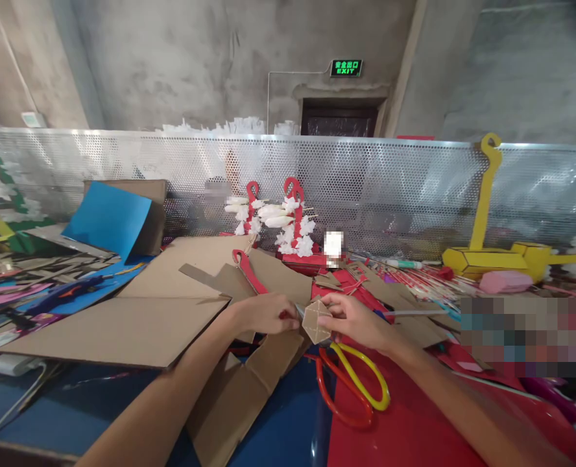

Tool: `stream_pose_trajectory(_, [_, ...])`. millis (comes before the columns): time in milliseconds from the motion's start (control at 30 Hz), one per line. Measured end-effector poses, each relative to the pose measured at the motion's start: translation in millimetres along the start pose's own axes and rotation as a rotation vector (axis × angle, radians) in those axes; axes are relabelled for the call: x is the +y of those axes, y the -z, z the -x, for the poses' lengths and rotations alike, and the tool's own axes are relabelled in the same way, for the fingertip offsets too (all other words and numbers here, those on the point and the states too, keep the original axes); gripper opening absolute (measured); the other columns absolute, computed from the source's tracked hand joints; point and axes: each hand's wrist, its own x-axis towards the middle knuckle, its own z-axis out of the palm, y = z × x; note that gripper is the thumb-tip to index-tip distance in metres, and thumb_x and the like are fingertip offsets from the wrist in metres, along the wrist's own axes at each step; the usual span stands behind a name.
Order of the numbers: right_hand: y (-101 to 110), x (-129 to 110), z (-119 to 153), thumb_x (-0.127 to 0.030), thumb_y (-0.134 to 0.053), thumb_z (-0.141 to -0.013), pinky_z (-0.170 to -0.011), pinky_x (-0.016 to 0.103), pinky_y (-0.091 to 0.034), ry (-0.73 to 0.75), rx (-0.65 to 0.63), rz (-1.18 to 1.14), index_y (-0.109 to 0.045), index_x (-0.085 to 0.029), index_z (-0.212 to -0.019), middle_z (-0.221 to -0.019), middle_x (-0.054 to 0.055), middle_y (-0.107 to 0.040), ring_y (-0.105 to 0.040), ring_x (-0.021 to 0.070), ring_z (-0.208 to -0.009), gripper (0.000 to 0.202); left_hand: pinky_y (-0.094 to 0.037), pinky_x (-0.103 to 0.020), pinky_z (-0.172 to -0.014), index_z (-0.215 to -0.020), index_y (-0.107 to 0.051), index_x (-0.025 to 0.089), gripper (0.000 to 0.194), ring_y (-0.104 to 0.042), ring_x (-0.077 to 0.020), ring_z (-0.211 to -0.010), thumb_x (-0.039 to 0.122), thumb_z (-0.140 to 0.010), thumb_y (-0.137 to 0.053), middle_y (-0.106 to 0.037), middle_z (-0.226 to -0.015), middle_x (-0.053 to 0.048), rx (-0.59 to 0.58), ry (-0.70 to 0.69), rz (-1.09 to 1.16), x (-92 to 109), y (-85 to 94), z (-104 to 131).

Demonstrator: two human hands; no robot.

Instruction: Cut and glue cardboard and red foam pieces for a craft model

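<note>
Between the thumb and fingers of my right hand (353, 318) is a small many-sided cardboard piece (316, 322) with pale dashed lines across its face. My left hand (268, 314) is closed, its fingers curled right beside that piece; what it pinches, if anything, is hidden. Just below my right hand lie scissors with one red and one yellow handle loop (363, 379). A folded cardboard strip (249, 395) lies under my left hand, and a large brown cardboard sheet (122, 327) extends to the left.
Red hooked stands with white flowers (298, 220) rise at the back, before a perforated metal panel (191, 155). A yellow hooked form (485, 259) stands at right. Blue sheet (108, 217) leans at left. Thin sticks and scraps cover both sides; red sheet (405, 415) lies in front.
</note>
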Motion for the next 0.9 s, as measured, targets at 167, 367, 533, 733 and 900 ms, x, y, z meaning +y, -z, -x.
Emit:
stream_pose_trajectory(167, [1,2,-1,-0.040,-0.075,-0.087,-0.063,0.029,-0.050,0.034,-0.042,-0.110,-0.062,-0.018,-0.107,-0.084,0.003,-0.071,-0.062,0.0137,-0.064,0.033,-0.033,-0.030,-0.055,-0.068,-0.066,0.021,0.026,-0.048,-0.0164,-0.053,0.030,-0.090,-0.056,-0.060,-0.059,-0.002,0.015,0.001,-0.133,10,4.9,0])
stream_pose_trajectory(367, [-8,-6,-2,-0.044,-0.083,-0.079,-0.064,0.028,-0.052,0.056,-0.045,-0.270,-0.059,-0.018,-0.105,-0.093,0.004,-0.070,-0.063,0.0145,-0.073,0.044,-0.033,-0.027,-0.058,-0.074,-0.064,0.020,0.034,-0.049,-0.0148,-0.060,0.039,-0.099,-0.050,-0.057,-0.065,0.001,0.343,0.070,-0.073,20,11.1,-7])
stream_pose_trajectory(533, [-11,-7,-7,-0.046,-0.084,-0.077,-0.058,0.025,-0.046,0.024,0.020,-0.309,-0.047,-0.022,-0.103,-0.072,-0.003,-0.068,-0.056,0.0107,-0.056,0.051,-0.033,-0.025,-0.048,-0.082,-0.068,0.019,0.040,-0.049,-0.0122,-0.044,0.054,-0.096,-0.054,-0.056,-0.060,0.004,0.407,0.221,0.177,12,-0.2,-13])
stream_pose_trajectory(733, [2,-9,-6,-0.042,-0.083,-0.078,-0.057,0.024,-0.045,0.051,0.097,-0.237,-0.044,-0.024,-0.116,-0.071,-0.005,-0.068,-0.059,0.0125,-0.057,0.057,-0.047,-0.027,-0.064,-0.107,-0.076,0.018,0.044,-0.066,-0.0182,-0.073,0.056,-0.096,-0.056,-0.076,-0.096,-0.005,0.320,0.056,0.296,23,1.3,-14])
stream_pose_trajectory(900, [8,-9,-5,-0.043,-0.081,-0.082,-0.056,0.025,-0.045,0.122,0.104,-0.176,-0.048,-0.025,-0.118,-0.065,-0.007,-0.062,-0.058,0.0128,-0.054,0.052,-0.051,-0.030,-0.075,-0.126,-0.071,0.022,0.051,-0.067,-0.0216,-0.088,0.050,-0.083,-0.076,-0.074,-0.115,-0.007,0.359,0.050,0.333,28,1.4,-14])
